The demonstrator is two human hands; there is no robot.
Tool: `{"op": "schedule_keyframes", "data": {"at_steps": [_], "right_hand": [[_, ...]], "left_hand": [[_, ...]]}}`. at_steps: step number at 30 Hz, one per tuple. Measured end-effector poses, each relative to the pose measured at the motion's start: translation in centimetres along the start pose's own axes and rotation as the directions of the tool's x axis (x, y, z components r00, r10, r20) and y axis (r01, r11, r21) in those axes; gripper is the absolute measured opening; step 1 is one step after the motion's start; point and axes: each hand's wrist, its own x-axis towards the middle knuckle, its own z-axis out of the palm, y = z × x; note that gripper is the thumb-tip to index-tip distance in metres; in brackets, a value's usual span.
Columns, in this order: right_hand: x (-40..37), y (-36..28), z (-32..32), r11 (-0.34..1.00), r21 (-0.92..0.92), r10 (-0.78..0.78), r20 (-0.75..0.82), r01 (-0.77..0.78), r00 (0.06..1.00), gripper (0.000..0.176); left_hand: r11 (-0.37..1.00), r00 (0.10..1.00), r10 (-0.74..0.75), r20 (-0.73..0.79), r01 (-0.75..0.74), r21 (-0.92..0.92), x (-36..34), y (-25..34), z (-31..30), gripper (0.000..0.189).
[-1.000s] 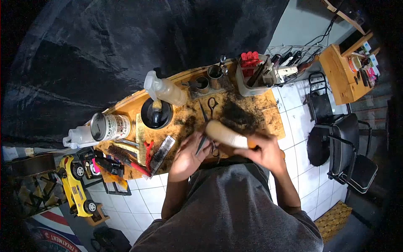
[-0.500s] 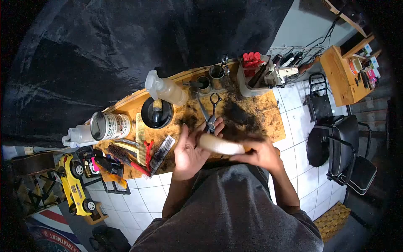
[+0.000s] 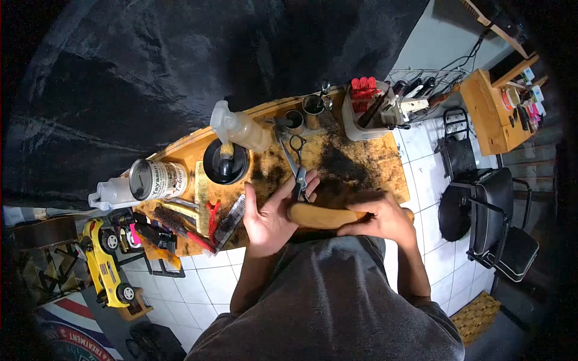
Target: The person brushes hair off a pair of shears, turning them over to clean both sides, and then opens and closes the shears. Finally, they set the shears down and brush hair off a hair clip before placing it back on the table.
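Observation:
My left hand (image 3: 270, 218) is palm up with its fingers spread, and a pair of scissors (image 3: 300, 175) lies across its fingers. My right hand (image 3: 385, 219) grips a curved wooden brush (image 3: 324, 216) whose far end is over the left palm; its bristles are hidden. Beyond them, a black bowl (image 3: 212, 163) holds a shaving brush (image 3: 226, 157). A pale flat comb (image 3: 201, 189), red clips (image 3: 212, 220) and a grey comb (image 3: 232, 216) lie left of my left hand.
The wooden table (image 3: 385, 174) has dark hair scattered on it. A spray bottle (image 3: 250, 132), a tin (image 3: 158, 180), metal cups (image 3: 313, 104) and a tub of tools (image 3: 361, 128) stand around its back and left. A black chair (image 3: 495, 204) is at the right.
The wooden brush, blurred before, now appears sharp and slightly lower. The scissors have shifted a little left in my left hand, and my right hand has moved slightly right.

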Motion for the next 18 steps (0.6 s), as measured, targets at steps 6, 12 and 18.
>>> {"op": "schedule_keyframes", "data": {"at_steps": [6,12,18], "right_hand": [[0.7,-0.3,0.3,0.995,0.103,0.035,-0.368,0.004,0.929,0.042],[0.0,0.2,0.3,0.997,0.017,-0.079,0.077,0.078,0.994,0.046],[0.5,-0.2,-0.8,1.0,0.018,0.006,-0.247,-0.002,0.969,0.048]], "left_hand": [[0.995,0.992,-0.048,-0.119,0.036,-0.098,-0.6,-0.4,-0.4,0.105],[0.997,0.999,0.036,0.033,-0.033,-0.067,-0.2,0.1,0.0,0.107],[0.981,0.999,-0.047,0.025,0.05,-0.186,-0.8,-0.4,-1.5,0.102]]}}
